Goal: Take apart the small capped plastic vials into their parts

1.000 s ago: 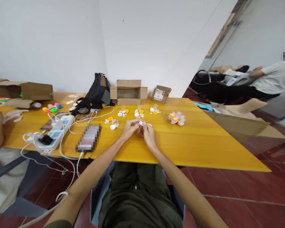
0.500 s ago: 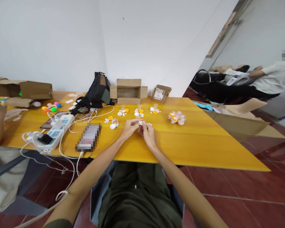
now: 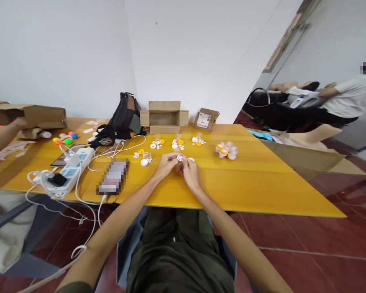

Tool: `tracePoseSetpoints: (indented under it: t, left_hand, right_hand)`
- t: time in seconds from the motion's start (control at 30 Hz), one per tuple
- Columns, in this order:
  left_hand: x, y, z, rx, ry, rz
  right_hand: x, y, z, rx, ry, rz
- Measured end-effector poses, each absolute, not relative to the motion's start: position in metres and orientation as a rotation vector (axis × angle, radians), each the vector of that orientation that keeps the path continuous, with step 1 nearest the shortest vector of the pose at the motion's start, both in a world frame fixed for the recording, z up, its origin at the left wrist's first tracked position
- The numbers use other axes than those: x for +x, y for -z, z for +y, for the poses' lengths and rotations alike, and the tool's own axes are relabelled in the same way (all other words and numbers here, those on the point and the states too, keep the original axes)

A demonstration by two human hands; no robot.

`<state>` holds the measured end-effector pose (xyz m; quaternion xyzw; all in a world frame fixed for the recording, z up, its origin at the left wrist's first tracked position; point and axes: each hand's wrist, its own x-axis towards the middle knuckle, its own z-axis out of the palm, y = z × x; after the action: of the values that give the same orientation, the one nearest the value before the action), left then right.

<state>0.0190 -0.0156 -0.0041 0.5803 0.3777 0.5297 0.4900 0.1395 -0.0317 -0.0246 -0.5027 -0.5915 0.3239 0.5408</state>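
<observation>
My left hand [image 3: 167, 165] and my right hand [image 3: 190, 172] meet above the table's middle, fingers closed together on a small white piece with dark holes [image 3: 179, 158]. Part of a white round part [image 3: 191, 160] shows just behind the right hand's fingers; I cannot tell whether it is held. Beyond the hands lie small groups of parts: a white round cap [image 3: 144, 162], a yellow ring [image 3: 141, 151], clear little cups [image 3: 147, 156] and white pieces. To the right sits a pile of clear pieces with yellow rings [image 3: 227, 150].
A phone [image 3: 113, 176] and a power strip [image 3: 76, 169] with loose cables lie left. Behind stand a black backpack [image 3: 122, 116], an open cardboard box [image 3: 164, 118] and a smaller box [image 3: 206, 119]. A co-worker's arm [image 3: 3, 140] reaches in at far left, near coloured balls [image 3: 67, 141].
My hands stay almost in place on the white piece, which tilts slightly. At far left, the other person's arm has moved away from me, towards the cardboard box.
</observation>
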Motion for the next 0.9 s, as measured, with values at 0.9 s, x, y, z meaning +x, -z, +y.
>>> tracePoseSetpoints:
  t: [0.9]
  left_hand:
    - [0.0180, 0.0042, -0.0140, 1.342, -1.272, 0.934]
  right_hand:
    - [0.1396, 0.0314, -0.0271, -1.206, -0.658, -1.476]
